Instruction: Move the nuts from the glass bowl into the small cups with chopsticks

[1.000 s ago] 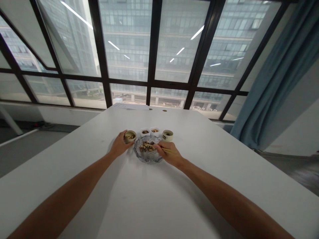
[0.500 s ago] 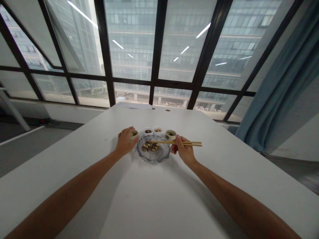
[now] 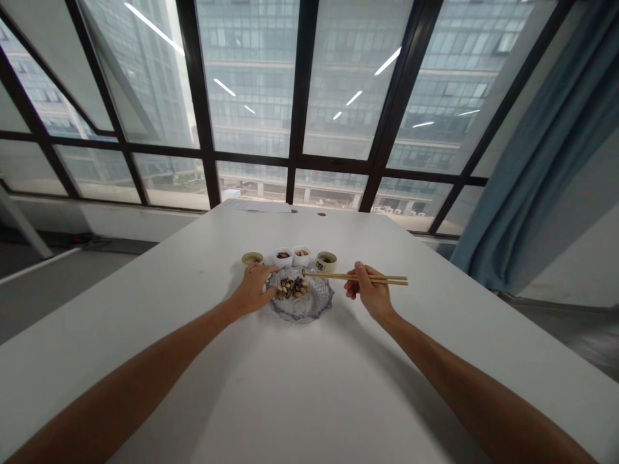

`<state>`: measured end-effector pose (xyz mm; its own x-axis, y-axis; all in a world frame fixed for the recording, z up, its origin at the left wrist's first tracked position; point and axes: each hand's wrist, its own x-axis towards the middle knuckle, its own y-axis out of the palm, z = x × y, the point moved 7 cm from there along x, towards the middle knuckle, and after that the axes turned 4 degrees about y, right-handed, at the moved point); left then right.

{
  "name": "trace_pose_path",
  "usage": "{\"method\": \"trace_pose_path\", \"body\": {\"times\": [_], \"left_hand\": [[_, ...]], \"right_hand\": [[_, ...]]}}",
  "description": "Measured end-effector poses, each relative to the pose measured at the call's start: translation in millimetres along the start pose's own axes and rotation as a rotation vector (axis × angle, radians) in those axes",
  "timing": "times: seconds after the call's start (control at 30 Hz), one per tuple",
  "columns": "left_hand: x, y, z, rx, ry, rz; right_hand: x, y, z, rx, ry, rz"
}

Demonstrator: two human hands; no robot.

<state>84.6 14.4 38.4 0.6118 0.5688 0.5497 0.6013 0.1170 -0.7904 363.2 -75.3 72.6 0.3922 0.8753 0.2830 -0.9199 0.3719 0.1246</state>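
Observation:
My right hand is closed round a pair of wooden chopsticks. Their tips are over the back of a clear scalloped glass bowl, with a small brown piece at the ends, too small to name. In the bowl lies a heap of mixed seeds and nuts, some dark, some pale. My left hand is at the bowl's left rim, fingers stretched and thumb apart; whether it touches the glass I cannot tell. Just behind that hand stands a small cream cup.
Behind the bowl are two small white dishes, one with dark seeds and one with pale nuts. A second cream cup with dark writing stands to their right. Papers lie at the white table's far end, before the windows.
My left hand has come off the left cup and moved to the bowl's left rim. The chopsticks have shifted right, their tips now away from the heap.

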Motion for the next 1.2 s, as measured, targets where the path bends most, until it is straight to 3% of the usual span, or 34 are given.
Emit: {"method": "trace_pose_path", "body": {"times": [0.17, 0.3, 0.4, 0.5, 0.9, 1.2], "left_hand": [[7.2, -9.4, -0.2, 0.056, 0.045, -0.044], [19.3, -23.8, 34.9, 0.228, -0.133, -0.130], [28.1, -16.0, 65.5, 0.255, -0.263, -0.007], [37.3, -6.0, 78.1, 0.252, -0.256, 0.099], [85.8, 23.8, 60.2, 0.311, -0.190, 0.213], [96.2, 26.9, 60.2, 0.120, -0.070, 0.161]], "right_hand": [[6.7, -14.2, -12.4, 0.152, 0.132, -0.063], [8.0, -23.1, -15.1, 0.161, 0.163, -0.080], [6.8, -25.9, -12.6, 0.155, 0.153, -0.088], [6.0, -25.3, -10.4, 0.144, 0.140, -0.085], [15.7, -16.3, -3.3, 0.091, 0.043, -0.065], [15.3, -20.1, 0.6, 0.076, 0.012, -0.114]]}}
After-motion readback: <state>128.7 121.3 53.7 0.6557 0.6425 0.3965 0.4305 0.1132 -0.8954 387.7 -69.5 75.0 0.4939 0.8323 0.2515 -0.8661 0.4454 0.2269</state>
